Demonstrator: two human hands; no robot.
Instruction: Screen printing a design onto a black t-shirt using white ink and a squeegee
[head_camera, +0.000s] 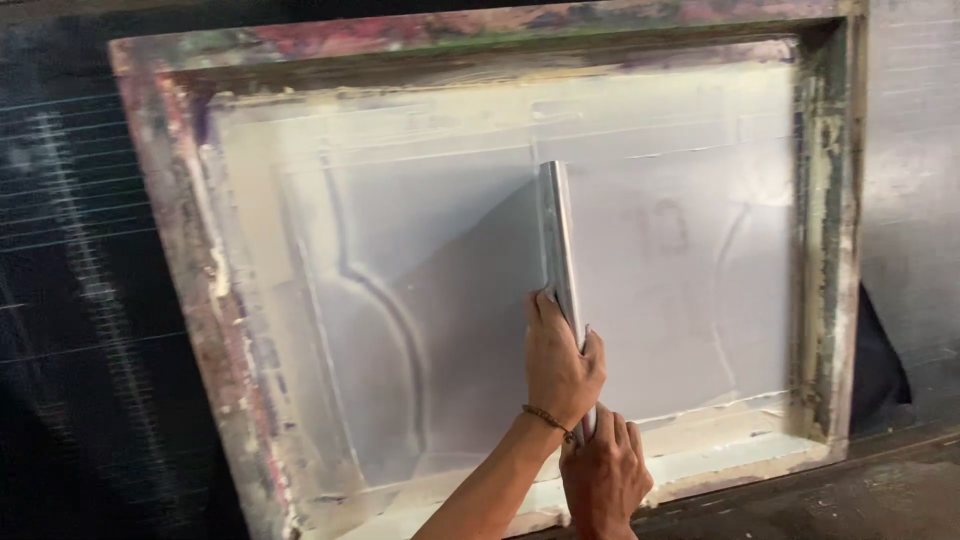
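Both hands (580, 420) gripping squeegee (560, 260), paint-stained screen frame (170, 200)

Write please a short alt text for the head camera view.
Two hands, left hand above right hand, grip a long squeegee pressed on the white-inked mesh of a paint-stained screen-printing frame lying on a dark table.

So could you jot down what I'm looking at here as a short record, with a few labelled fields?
Setting: a wooden screen-printing frame, paint-stained, lying on a dark surface
Mesh: pale screen coated in whitish ink, with faint curved outlines
Tool: long squeegee standing on edge on the mesh
Left hand: grips the squeegee's near part, beaded bracelet at the wrist
Right hand: grips the squeegee's near end, just below the left
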